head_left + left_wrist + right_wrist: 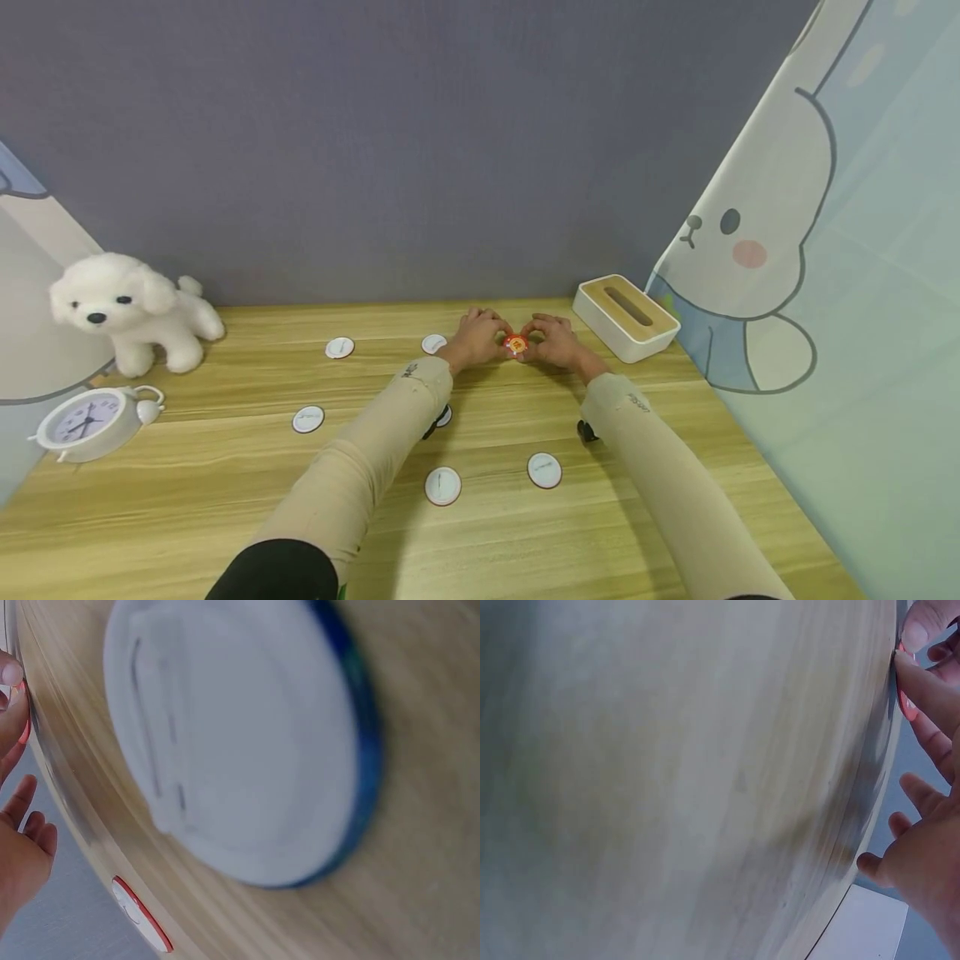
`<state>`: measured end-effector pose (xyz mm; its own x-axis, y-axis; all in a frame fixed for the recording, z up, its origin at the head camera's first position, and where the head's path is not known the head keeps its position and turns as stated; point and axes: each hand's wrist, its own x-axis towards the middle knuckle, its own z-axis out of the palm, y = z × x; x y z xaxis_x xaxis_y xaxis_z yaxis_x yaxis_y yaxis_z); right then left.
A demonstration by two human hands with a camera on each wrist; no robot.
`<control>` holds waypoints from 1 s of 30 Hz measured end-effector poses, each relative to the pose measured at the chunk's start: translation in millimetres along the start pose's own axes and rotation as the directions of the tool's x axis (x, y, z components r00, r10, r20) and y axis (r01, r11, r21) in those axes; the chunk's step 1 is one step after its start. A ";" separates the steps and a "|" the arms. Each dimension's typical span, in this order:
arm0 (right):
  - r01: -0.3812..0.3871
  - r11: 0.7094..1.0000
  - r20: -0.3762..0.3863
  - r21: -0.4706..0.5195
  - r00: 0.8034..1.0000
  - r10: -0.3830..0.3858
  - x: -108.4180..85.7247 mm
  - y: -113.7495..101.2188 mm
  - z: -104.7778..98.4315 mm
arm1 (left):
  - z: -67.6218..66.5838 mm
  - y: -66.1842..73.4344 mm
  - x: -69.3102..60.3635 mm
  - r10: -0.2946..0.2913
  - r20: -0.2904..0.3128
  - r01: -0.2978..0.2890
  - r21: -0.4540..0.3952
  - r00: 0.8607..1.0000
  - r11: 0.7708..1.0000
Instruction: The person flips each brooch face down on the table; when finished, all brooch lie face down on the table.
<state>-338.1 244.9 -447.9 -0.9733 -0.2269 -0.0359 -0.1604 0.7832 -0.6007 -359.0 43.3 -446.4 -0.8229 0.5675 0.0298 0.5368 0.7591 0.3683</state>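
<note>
A red button badge (516, 345) with a gold design faces up near the table's back edge. My left hand (477, 337) pinches its left side between thumb and fingers, while my right hand (555, 342) pinches the right side. In both wrist views only a red rim of it shows between the fingertips. Several other badges lie white back up, among them one (433, 343) just left of my left hand and one (544, 470) nearer the front. Close under the left wrist camera is a blue-edged badge (240, 735) with a pin on its back.
At the back right stands a white tissue box (663, 340) with a wooden lid. A white plush dog (135, 308) and a white alarm clock (90, 423) occupy the left side. A grey wall panel (375, 167) rises behind the wooden table (225, 517).
</note>
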 end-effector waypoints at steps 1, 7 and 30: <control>0.003 1.000 -0.004 0.002 1.000 -0.003 0.2 -0.1 0.3 | 0.3 0.1 0.3 0.000 -0.003 0.000 -0.001 1.000 1.000; 0.014 1.000 -0.029 0.027 0.999 -0.013 0.3 -3.7 0.8 | 0.3 1.1 0.9 -0.006 -0.012 0.006 -0.017 1.000 1.000; 0.050 0.997 -0.073 0.066 0.996 -0.045 0.5 -5.0 -1.1 | 3.7 -3.0 5.1 0.014 -0.072 -0.014 -0.005 0.997 1.000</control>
<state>-338.0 241.5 -443.9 -0.9744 -0.2194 0.0498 -0.1980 0.7310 -0.6530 -364.1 45.0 -450.8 -0.8265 0.5538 0.1014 0.5477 0.7493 0.3723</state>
